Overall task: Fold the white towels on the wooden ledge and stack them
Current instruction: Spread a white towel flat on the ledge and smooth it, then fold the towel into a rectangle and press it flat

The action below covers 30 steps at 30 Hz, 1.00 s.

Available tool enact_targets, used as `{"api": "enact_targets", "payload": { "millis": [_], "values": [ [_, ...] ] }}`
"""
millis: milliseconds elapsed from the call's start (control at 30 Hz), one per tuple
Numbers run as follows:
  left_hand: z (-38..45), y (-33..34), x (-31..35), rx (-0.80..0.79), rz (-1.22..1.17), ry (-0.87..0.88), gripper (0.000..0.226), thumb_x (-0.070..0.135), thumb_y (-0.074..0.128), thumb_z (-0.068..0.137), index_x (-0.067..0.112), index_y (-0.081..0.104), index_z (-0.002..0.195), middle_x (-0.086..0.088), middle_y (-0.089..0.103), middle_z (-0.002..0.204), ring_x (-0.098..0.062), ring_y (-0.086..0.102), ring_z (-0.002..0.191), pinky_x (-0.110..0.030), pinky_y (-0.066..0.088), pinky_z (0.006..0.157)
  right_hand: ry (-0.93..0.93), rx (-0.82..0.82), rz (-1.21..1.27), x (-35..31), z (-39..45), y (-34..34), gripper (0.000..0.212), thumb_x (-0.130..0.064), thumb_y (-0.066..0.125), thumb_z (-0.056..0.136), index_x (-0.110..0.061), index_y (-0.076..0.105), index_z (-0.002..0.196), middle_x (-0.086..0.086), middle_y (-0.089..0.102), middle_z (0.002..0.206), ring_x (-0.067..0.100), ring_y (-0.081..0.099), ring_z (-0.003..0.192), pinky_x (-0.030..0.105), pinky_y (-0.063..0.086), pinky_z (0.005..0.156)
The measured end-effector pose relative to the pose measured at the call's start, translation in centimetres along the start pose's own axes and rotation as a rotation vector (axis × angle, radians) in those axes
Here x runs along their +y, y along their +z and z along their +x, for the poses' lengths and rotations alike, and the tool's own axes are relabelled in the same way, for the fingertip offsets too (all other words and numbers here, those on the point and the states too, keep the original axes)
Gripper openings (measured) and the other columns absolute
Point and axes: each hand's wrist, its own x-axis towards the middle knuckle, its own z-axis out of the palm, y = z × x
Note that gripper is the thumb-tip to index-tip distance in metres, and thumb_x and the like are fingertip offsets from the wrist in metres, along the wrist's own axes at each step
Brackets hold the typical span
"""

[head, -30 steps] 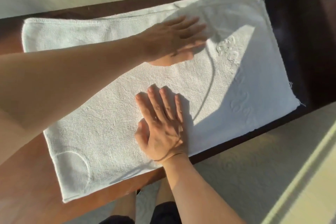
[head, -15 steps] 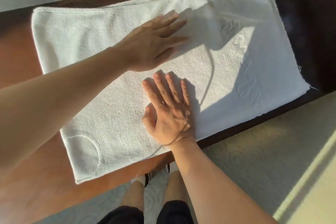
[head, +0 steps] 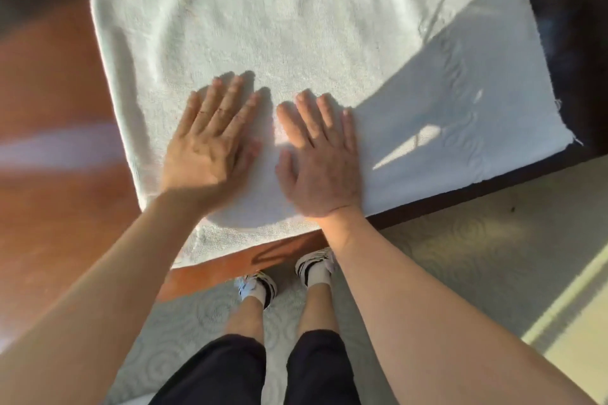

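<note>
We find the white towel (head: 296,43) spread flat along the wooden ledge (head: 56,102). Left hand (head: 210,145) and right hand (head: 319,158) lie palm-down side by side near its front edge, fingers extended, each grip open, grasping nothing.

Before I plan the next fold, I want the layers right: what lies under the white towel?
The white towel lies on the wooden ledge, bare at its left and near edges. The left hand and right hand press flat on top. Whatever is beneath the cloth is covered.
</note>
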Motion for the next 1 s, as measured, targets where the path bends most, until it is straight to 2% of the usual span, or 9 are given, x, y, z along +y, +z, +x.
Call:
{"api": "enact_targets", "payload": {
  "millis": [133, 233, 333, 400, 467, 533, 600, 833, 1000],
  "values": [
    [-5.1, 1.1, 2.6, -0.007, -0.014, -0.187, 0.063, 0.048, 0.028, 0.105, 0.026, 0.014, 0.162, -0.001, 0.006, 0.17, -0.023, 0.0, 0.157, -0.047, 0.005, 0.127, 0.006, -0.001, 0.017, 0.0, -0.3, 0.1, 0.059, -0.031, 0.04, 0.095, -0.023, 0.044, 0.153, 0.006, 0.034, 0.163, 0.032, 0.021, 0.154, 0.058, 0.014, 0.122],
    [-5.9, 0.9, 2.3, -0.028, 0.024, -0.248, 0.066, 0.057, 0.024, 0.102, 0.033, 0.008, 0.162, 0.002, 0.002, 0.17, -0.021, -0.003, 0.157, -0.046, 0.003, 0.127, -0.015, -0.012, 0.025, 0.0, -0.4, 0.0, 0.056, -0.031, 0.039, 0.097, -0.022, 0.046, 0.152, 0.006, 0.036, 0.162, 0.032, 0.023, 0.153, 0.057, 0.015, 0.122],
    [-6.2, 0.7, 1.9, -0.003, 0.02, -0.395, 0.068, 0.063, 0.024, 0.1, 0.037, 0.008, 0.161, 0.001, 0.002, 0.17, -0.023, -0.002, 0.157, -0.045, 0.0, 0.127, -0.042, -0.063, 0.056, 0.8, -0.3, -0.4, 0.054, -0.032, 0.037, 0.101, -0.02, 0.044, 0.153, 0.009, 0.033, 0.163, 0.032, 0.022, 0.153, 0.056, 0.014, 0.123],
    [-6.3, 1.0, 2.5, 0.012, 0.004, -0.469, 0.069, 0.063, 0.024, 0.099, 0.035, 0.01, 0.161, -0.001, 0.002, 0.171, -0.026, -0.002, 0.157, -0.048, -0.001, 0.126, 0.004, -0.099, -0.006, 2.9, -0.5, -1.2, 0.055, -0.038, 0.034, 0.104, -0.021, 0.037, 0.156, 0.012, 0.025, 0.166, 0.033, 0.017, 0.155, 0.056, 0.011, 0.124],
    [-5.5, 1.3, 3.9, 0.012, -0.031, -0.497, 0.072, 0.059, 0.024, 0.099, 0.028, 0.01, 0.162, -0.004, 0.0, 0.17, -0.027, -0.004, 0.157, -0.05, -0.001, 0.126, 0.096, -0.159, -0.088, 6.4, -0.6, -2.5, 0.06, -0.047, 0.022, 0.105, -0.025, 0.021, 0.161, 0.012, 0.01, 0.169, 0.031, 0.005, 0.156, 0.054, 0.004, 0.125],
    [-3.6, 1.7, 6.5, -0.007, -0.046, -0.398, 0.073, 0.057, 0.022, 0.1, 0.022, 0.01, 0.163, -0.006, 0.0, 0.17, -0.025, -0.006, 0.157, -0.048, -0.002, 0.126, 0.158, -0.22, -0.13, 10.4, -0.6, -3.9, 0.063, -0.051, 0.013, 0.104, -0.028, 0.006, 0.163, 0.01, -0.003, 0.17, 0.028, -0.005, 0.157, 0.052, 0.001, 0.126],
    [-1.0, 2.8, 10.1, -0.032, -0.024, -0.235, 0.07, 0.056, 0.019, 0.101, 0.025, 0.006, 0.163, -0.004, -0.002, 0.17, -0.023, -0.008, 0.156, -0.046, -0.003, 0.127, 0.225, -0.234, -0.143, 13.7, -0.4, -5.2, 0.064, -0.053, 0.011, 0.103, -0.03, 0.0, 0.162, 0.007, -0.009, 0.17, 0.027, -0.009, 0.156, 0.051, 0.0, 0.126],
    [9.3, 6.8, 22.8, -0.027, -0.004, -0.015, 0.072, 0.054, 0.02, 0.104, 0.017, 0.002, 0.162, -0.006, -0.003, 0.17, -0.026, -0.008, 0.156, -0.045, -0.002, 0.127, 0.369, -0.179, -0.133, 23.8, -1.3, -8.0, 0.062, -0.052, 0.017, 0.104, -0.03, 0.011, 0.162, 0.006, 0.006, 0.17, 0.023, 0.001, 0.157, 0.049, 0.004, 0.126],
    [17.2, 8.2, 28.1, -0.072, 0.035, 0.12, 0.071, 0.055, 0.016, 0.105, 0.015, 0.002, 0.162, -0.008, -0.009, 0.17, -0.026, -0.011, 0.156, -0.045, -0.006, 0.126, 0.534, -0.126, -0.16, 29.8, -3.5, -9.6, 0.062, -0.052, 0.022, 0.103, -0.028, 0.019, 0.161, 0.01, 0.016, 0.168, 0.03, 0.013, 0.155, 0.055, 0.009, 0.125]
  ]
}}
